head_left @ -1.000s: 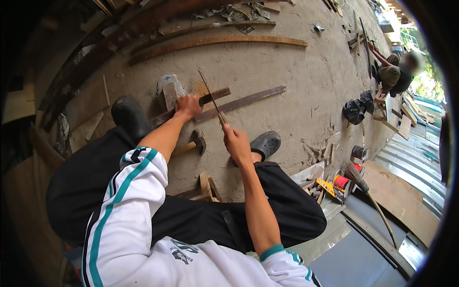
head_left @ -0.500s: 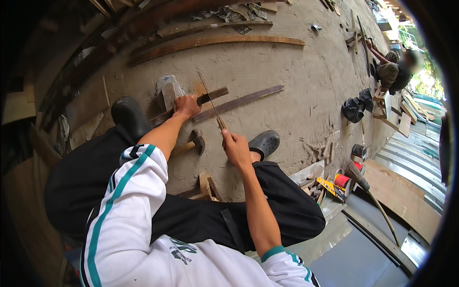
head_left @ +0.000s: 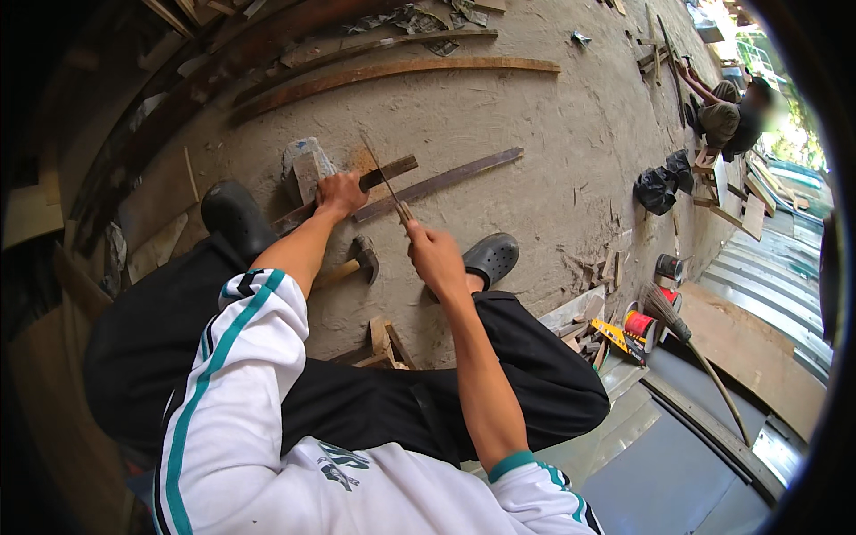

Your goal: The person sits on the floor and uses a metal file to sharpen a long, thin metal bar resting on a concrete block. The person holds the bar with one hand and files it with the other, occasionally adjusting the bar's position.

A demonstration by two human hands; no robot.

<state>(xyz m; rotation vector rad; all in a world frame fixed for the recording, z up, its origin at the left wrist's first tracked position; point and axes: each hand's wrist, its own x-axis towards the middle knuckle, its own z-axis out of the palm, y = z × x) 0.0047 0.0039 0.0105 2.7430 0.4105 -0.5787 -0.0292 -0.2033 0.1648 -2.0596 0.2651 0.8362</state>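
Note:
My left hand [head_left: 340,193] is closed round a dark wooden strip [head_left: 292,220], pressing it down beside a small wood block [head_left: 307,176]. The strip's free end [head_left: 401,167] sticks out to the right of my fingers. In my closed right hand [head_left: 435,257] is the handle of a handsaw [head_left: 386,182]. Its thin blade lies across the strip, just right of my left hand, with the tip pointing away from me. Reddish sawdust [head_left: 365,160] lies by the blade. Below my left wrist, a hammer [head_left: 364,259] with a wooden handle rests on the ground.
Another dark strip [head_left: 464,176] lies just beyond the saw. Long boards [head_left: 401,69] lie farther off. To the right are black bags [head_left: 657,193], a red can [head_left: 638,325], a broom [head_left: 667,318] and wood scraps [head_left: 584,328]. Another person [head_left: 731,116] crouches at the far right.
My right hand has pushed the saw slightly forward across the strip. The left hand keeps its hold on the wood. The whole view has shifted a little.

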